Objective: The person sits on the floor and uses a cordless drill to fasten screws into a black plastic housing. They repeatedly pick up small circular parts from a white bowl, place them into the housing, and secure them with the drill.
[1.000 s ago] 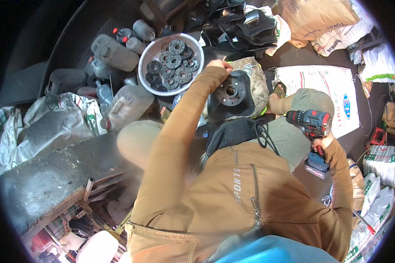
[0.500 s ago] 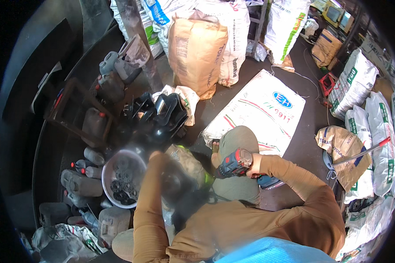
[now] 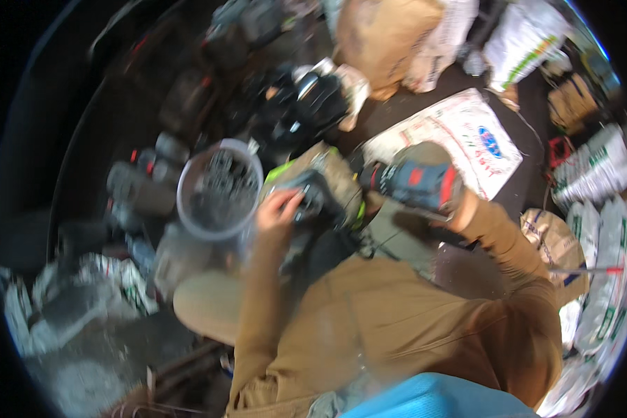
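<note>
The left hand [image 3: 275, 214] is at the nine o'clock edge of a dark part [image 3: 320, 196], its fingers bent and only slightly parted, though blur keeps me from telling whether they pinch the rim, hold something small or merely touch it; the part lies on a pale bundle [image 3: 338, 167] just beyond the lap, probably because that gives a soft rest within easy reach. At three o'clock from it, the right hand [image 3: 465, 211] has its fingers wrapped round a power drill [image 3: 414, 187], chuck toward nine o'clock, a grip that likely bears its weight from the rear (the battery is lost from sight). A pale tub [image 3: 187, 202] of dark round parts [image 3: 223, 177] sits at nine o'clock from the bundle, presumably for short reaches by the left hand; its contents smear together and cannot be counted. Toward twelve o'clock, glossy black pieces [image 3: 313, 104] overlap, hiding one another's outlines, and at two o'clock a flat white sack [image 3: 481, 132] is partly covered by the knee [image 3: 421, 155]
</note>
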`<state>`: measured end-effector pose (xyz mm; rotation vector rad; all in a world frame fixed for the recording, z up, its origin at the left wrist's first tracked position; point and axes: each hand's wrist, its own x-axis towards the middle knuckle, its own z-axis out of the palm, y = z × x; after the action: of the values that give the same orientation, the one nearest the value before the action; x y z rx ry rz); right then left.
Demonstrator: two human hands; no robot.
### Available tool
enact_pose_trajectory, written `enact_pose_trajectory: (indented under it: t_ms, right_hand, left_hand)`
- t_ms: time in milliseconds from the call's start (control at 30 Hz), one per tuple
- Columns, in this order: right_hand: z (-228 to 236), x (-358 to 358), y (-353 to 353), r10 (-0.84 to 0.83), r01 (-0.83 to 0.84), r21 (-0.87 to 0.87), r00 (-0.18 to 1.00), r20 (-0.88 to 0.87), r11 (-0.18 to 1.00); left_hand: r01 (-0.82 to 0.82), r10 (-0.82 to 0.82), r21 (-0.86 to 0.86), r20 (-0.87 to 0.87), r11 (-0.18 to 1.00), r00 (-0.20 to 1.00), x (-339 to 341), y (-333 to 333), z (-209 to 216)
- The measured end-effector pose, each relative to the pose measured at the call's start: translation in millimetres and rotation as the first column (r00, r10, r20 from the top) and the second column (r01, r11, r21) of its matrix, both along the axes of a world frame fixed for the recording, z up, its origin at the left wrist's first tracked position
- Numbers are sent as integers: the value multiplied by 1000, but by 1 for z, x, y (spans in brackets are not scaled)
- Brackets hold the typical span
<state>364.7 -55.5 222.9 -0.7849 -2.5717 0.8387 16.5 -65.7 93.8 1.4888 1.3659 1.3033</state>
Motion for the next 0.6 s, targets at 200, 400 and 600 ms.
enact_pose_trajectory:
  t_ms: [200, 400, 600]
  right_hand:
    - [45, -63, -5, 35, -36, 6, 987, 154, 999]
    - [39, -62, -8, 58, -120, 177, 945, 321, 977]
    - [44, -71, -14, -37, 41, -8, 952, 303, 999]
  left_hand:
    - [1, 13, 366, -36, 930, 999, -4, -6, -6]
    - [17, 52, 502, -123, 865, 991, -16, -5, -4]
    - [35, 33, 500, -126, 865, 991, -18, -7, -11]
